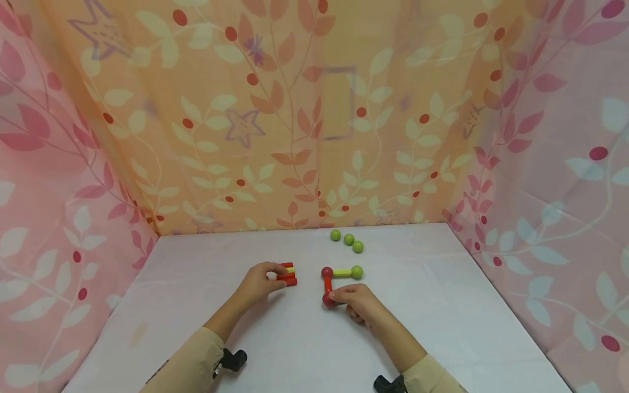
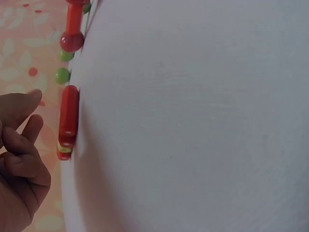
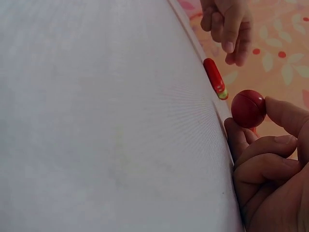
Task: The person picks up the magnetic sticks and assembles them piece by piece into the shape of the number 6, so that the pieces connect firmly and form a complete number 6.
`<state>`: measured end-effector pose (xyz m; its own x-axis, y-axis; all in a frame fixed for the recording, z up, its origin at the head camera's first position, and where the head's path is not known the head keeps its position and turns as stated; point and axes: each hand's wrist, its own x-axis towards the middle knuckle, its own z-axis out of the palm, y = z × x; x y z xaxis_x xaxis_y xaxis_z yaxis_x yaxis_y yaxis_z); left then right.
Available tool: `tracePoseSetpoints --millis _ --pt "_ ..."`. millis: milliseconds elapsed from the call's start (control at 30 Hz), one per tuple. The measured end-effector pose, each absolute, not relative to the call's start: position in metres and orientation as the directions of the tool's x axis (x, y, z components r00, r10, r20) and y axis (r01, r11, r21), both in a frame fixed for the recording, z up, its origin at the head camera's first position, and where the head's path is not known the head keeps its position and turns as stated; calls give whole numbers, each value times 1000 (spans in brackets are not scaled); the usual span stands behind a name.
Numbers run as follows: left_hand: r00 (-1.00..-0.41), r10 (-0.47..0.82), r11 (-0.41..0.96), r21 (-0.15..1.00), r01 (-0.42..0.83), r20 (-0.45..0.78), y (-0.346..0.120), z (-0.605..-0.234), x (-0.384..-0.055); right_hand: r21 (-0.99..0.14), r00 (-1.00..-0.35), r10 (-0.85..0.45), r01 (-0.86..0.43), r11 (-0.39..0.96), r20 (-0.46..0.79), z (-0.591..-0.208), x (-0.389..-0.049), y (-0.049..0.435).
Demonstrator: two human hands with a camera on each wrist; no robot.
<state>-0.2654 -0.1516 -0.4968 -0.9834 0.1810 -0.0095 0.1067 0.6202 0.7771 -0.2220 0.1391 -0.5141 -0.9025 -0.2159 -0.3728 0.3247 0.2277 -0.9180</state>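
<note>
Right hand (image 1: pixel 363 304): is pinching the near red ball (image 1: pixel 326 299) between thumb and finger, nearer the person than the corner ball (image 1: pixel 327 272).
Left hand (image 1: pixel 257 283): is holding nothing, thumb and forefinger standing apart beside the loose sticks (image 1: pixel 291 282), left of the corner ball.
Red stick (image 1: pixel 328 284): is joining both red balls.
Yellow-green stick (image 1: pixel 342 272): is running right from the corner ball to a green ball (image 1: pixel 357 272).
Three green balls (image 1: pixel 349 239): are lying beyond the corner ball.

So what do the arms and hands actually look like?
The left hand and right hand are a person's, without gloves. The left sleeve and right sleeve are beige, ending short of the wrists; a black fitting juts out beside each cuff.
</note>
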Motion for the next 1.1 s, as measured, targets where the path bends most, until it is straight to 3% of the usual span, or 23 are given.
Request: tracePoseSetpoints --millis 467,1100 --pt "-989 145 606 794 54 -43 -153 -511 -273 -915 -899 -207 346 209 -387 -514 -224 142" --pt "-987 158 764 637 104 -28 -141 -510 -267 -915 -895 -217 349 203 -390 -515 -223 141"
